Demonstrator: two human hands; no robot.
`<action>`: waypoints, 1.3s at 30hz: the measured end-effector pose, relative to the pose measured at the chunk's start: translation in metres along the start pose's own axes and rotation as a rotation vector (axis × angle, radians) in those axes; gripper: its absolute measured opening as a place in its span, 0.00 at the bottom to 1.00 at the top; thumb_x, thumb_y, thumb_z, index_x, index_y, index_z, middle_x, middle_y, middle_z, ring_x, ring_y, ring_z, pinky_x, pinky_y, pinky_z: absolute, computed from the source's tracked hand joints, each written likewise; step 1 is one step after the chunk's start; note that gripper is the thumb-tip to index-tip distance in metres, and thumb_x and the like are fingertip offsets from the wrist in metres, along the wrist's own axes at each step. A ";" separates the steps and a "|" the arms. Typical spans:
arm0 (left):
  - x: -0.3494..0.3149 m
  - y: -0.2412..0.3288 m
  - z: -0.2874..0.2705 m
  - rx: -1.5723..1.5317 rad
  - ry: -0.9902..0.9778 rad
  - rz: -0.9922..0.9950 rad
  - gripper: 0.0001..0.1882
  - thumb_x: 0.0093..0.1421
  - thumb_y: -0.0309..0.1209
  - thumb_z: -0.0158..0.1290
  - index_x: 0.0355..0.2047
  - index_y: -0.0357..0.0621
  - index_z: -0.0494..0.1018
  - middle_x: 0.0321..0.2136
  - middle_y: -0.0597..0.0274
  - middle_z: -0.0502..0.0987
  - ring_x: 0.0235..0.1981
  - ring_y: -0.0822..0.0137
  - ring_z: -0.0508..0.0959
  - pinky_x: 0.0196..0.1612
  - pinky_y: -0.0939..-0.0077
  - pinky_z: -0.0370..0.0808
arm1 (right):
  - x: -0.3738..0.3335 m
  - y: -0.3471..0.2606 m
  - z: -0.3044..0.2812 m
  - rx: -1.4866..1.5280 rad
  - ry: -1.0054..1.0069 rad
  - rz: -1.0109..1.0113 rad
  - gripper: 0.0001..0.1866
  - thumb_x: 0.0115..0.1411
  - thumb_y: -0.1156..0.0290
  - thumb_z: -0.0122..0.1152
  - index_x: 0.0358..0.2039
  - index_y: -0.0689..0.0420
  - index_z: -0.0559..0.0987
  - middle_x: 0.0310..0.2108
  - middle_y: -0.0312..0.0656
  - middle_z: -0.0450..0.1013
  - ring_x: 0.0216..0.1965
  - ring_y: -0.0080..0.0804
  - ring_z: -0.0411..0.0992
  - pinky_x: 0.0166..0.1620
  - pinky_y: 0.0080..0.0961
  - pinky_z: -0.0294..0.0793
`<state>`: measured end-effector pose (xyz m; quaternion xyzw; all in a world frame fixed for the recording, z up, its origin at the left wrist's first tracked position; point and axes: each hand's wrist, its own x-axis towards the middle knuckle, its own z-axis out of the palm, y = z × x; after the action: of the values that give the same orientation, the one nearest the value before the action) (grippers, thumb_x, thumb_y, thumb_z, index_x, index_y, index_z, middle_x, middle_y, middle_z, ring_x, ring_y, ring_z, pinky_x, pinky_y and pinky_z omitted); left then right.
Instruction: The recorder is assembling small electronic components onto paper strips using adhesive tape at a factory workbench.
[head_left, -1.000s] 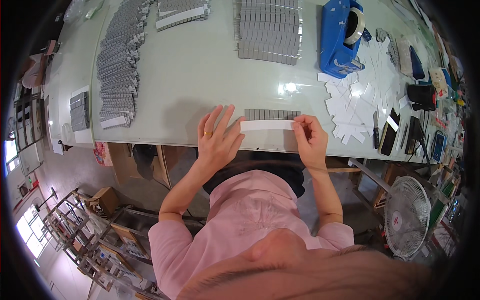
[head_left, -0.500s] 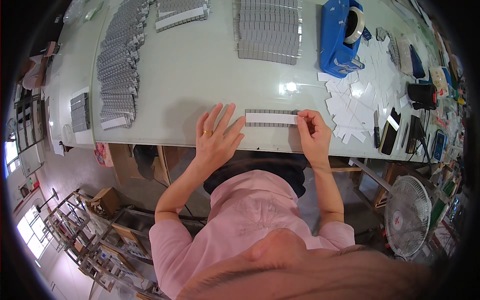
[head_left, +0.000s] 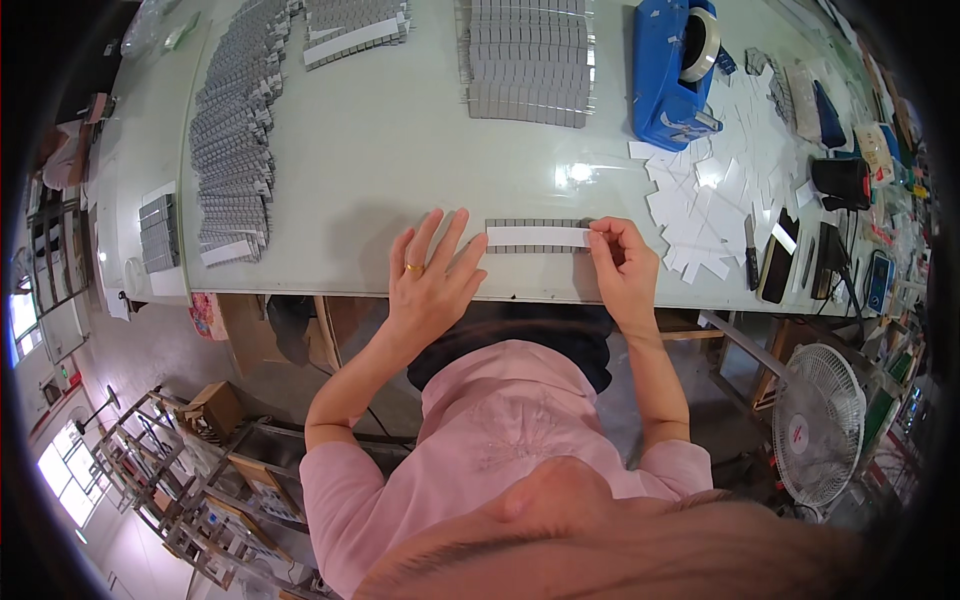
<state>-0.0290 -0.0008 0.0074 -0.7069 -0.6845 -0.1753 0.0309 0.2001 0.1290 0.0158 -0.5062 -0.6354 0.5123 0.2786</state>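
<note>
A narrow grey segmented strip (head_left: 520, 249) lies crosswise on the table near its front edge. Along its middle runs a white paper strip (head_left: 537, 237), with the grey segments showing above and below. My right hand (head_left: 628, 272) pinches the paper's right end between thumb and forefinger, its other fingers curled. At the left end, my left hand (head_left: 428, 272) has its fingers spread, palm down, and the forefinger tip reaches the end of the strip. A ring is on that hand.
Grey strips are piled in a long row (head_left: 230, 150) at left, with a smaller stack (head_left: 355, 35) and a flat block (head_left: 527, 65) behind. A blue tape dispenser (head_left: 668, 80), loose white paper strips (head_left: 700, 215), a knife (head_left: 751, 255) and a phone (head_left: 777, 265) lie at right.
The view has shifted slightly, so the table things sit a little further left in the picture. Both hands keep nearly the same pose at the strip.
</note>
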 end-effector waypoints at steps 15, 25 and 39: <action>-0.003 0.017 0.000 0.140 -0.039 -0.020 0.24 0.58 0.40 0.60 0.55 0.50 0.75 0.63 0.55 0.67 0.66 0.50 0.61 0.60 0.51 0.62 | 0.001 0.004 0.000 -0.030 0.018 -0.039 0.06 0.63 0.77 0.62 0.40 0.63 0.77 0.27 0.30 0.73 0.27 0.13 0.65 0.31 0.13 0.66; -0.003 0.021 0.002 0.103 -0.028 -0.029 0.25 0.59 0.41 0.59 0.56 0.49 0.74 0.64 0.55 0.66 0.65 0.49 0.61 0.60 0.51 0.63 | 0.001 0.007 -0.004 -0.032 0.066 -0.057 0.07 0.61 0.75 0.63 0.39 0.63 0.78 0.24 0.37 0.74 0.23 0.18 0.68 0.29 0.18 0.68; 0.009 0.022 -0.016 -0.142 0.178 0.105 0.24 0.60 0.42 0.56 0.55 0.46 0.77 0.62 0.55 0.70 0.62 0.49 0.67 0.61 0.52 0.62 | 0.086 -0.029 -0.072 -0.427 0.594 -0.489 0.10 0.59 0.70 0.64 0.41 0.57 0.80 0.37 0.41 0.75 0.39 0.36 0.71 0.45 0.31 0.69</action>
<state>-0.0108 0.0016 0.0296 -0.7240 -0.6269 -0.2833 0.0506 0.2242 0.2370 0.0522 -0.5126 -0.7205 0.1208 0.4512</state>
